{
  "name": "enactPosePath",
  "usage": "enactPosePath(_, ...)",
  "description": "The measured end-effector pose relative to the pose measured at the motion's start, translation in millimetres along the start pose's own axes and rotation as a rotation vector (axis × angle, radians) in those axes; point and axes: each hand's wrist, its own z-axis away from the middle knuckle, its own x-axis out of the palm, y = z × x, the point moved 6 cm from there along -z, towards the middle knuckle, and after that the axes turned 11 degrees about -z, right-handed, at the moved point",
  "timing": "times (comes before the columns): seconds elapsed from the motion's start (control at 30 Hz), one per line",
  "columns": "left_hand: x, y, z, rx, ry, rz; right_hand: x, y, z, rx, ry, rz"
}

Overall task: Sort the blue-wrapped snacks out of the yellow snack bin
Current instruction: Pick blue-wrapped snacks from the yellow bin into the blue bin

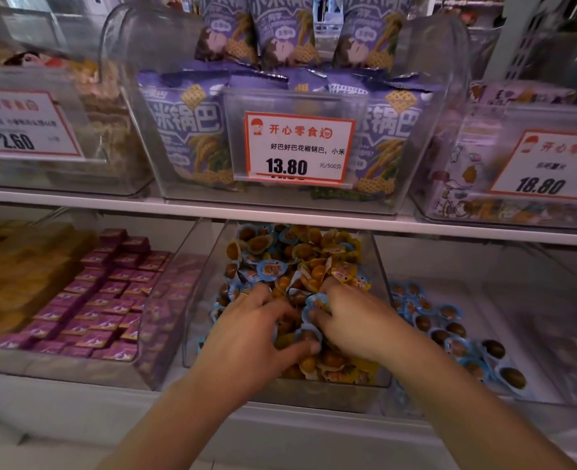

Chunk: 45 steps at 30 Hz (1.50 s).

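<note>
Both hands (282, 329) in bin (209, 266), blue-wrapped snacks (317, 305) between — touching

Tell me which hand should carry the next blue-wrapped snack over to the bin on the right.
Right hand: probably best, since it already pinches a blue-wrapped snack and is nearer the clear right-side bin.

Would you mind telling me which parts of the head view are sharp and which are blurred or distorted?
Head view: the middle price tag reads sharply, and the left hand and right hand in the mixed snack bin are fairly clear; the left tag and outer bins smear; the shelf edge bows with wide-angle distortion.
</note>
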Motion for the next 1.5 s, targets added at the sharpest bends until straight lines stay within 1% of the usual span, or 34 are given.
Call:
enactPosePath(0.2,5,6,0,0.019,0.001,0.106,-5,0,4,-0.070,0.104,-0.100)
enactPosePath(0.27,3,3,-3,-0.016,0.011,0.148,-8,-2,7,-0.117,0.165,-0.142)
enactPosePath(0.3,0,0,-4,-0.056,0.033,0.192,-12,-3,10,-0.138,0.221,-0.189)
enactPosePath(0.37,-7,-7,-4,-0.162,0.118,0.383,-22,-1,14,-0.147,0.356,-0.354)
enactPosePath(0.4,-12,-10,-4,-0.213,0.166,0.503,-28,1,16,-0.133,0.414,-0.483)
enactPosePath(0.43,-17,-11,-3,-0.253,0.212,0.607,-32,4,19,-0.106,0.448,-0.641)
enactPosePath(0.47,-21,-11,-3,-0.279,0.254,0.690,-32,7,22,-0.062,0.443,-0.816)
enactPosePath(0.5,-25,-8,-3,-0.291,0.287,0.755,-28,8,25,0.005,0.391,-1.005)
enactPosePath(0.53,-27,-2,-3,-0.291,0.312,0.802,-20,7,28,0.092,0.295,-1.202)
enactPosePath(0.6,-29,15,-1,-0.247,0.339,0.811,-1,-4,36,0.240,0.019,-1.537)
enactPosePath(0.67,-27,34,1,-0.167,0.336,0.696,9,-20,44,0.238,-0.271,-1.744)
enactPosePath(0.7,-27,40,0,-0.125,0.333,0.611,10,-26,47,0.205,-0.357,-1.800)
enactPosePath(0.73,-27,44,-1,-0.091,0.328,0.540,8,-28,49,0.172,-0.384,-1.821)
enactPosePath(0.77,-27,47,-2,-0.062,0.310,0.502,6,-29,51,0.145,-0.369,-1.815)
enactPosePath(0.87,-24,56,-2,0.079,0.196,0.483,6,-22,55,0.144,-0.231,-1.736)
enactPosePath(0.93,-21,64,0,0.167,0.135,0.406,4,-14,58,0.154,-0.165,-1.674)
enactPosePath(1.0,-19,68,2,0.186,0.080,0.360,-2,-5,62,0.156,-0.132,-1.653)
enactPosePath(1.03,-20,69,2,0.187,0.059,0.392,-7,-1,65,0.138,-0.126,-1.654)
enactPosePath(1.13,-24,82,5,0.228,0.037,0.588,-23,8,72,0.042,-0.106,-1.641)
enactPosePath(1.2,-23,91,5,0.253,0.038,0.647,-39,19,73,-0.031,-0.025,-1.641)
enactPosePath(1.23,-20,93,3,0.249,0.047,0.642,-47,30,71,-0.041,0.047,-1.621)
enactPosePath(1.3,-14,89,-4,0.216,0.105,0.515,-64,66,65,0.021,0.231,-1.517)
enactPosePath(1.37,-8,79,-13,0.188,0.159,0.314,-72,111,59,0.149,0.400,-1.358)
enactPosePath(1.4,-3,74,-17,0.177,0.151,0.237,-73,132,56,0.212,0.448,-1.285)
enactPosePath(1.43,2,70,-19,0.170,0.128,0.172,-73,149,53,0.267,0.461,-1.215)
enactPosePath(1.5,11,62,-21,0.168,0.064,0.061,-70,176,46,0.350,0.438,-1.102)
